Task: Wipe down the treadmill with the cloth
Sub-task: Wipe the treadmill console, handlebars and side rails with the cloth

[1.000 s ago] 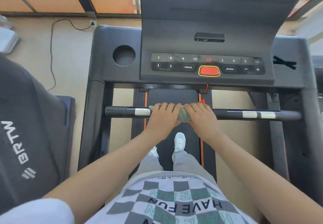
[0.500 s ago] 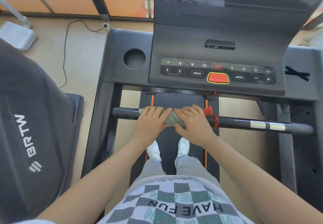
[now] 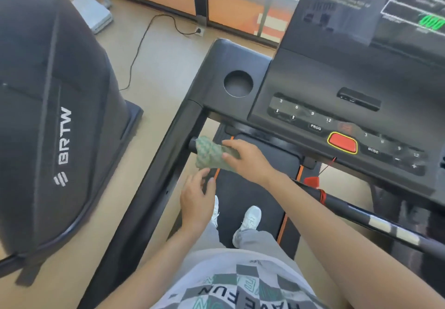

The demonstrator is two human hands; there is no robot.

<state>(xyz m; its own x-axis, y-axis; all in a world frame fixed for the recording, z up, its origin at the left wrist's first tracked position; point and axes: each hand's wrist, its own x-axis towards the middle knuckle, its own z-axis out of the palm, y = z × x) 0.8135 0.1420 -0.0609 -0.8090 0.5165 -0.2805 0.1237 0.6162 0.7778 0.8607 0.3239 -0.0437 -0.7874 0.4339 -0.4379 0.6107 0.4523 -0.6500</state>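
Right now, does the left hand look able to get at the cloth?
Probably yes: the left hand sits just below the cloth, which the right hand holds on the handlebar, nothing between them.

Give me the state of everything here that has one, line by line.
cloth: bunched round the left end of the handlebar
right hand: grips the cloth
left hand: relaxed, holds nothing
display: lit, green digits showing
cup holder: empty
power cable: plugged into the floor socket

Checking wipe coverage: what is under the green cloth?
The cloth drapes over the left end of the handlebar; a stub shows beside it. The stretch beneath is covered, and the right hand grips the cloth.
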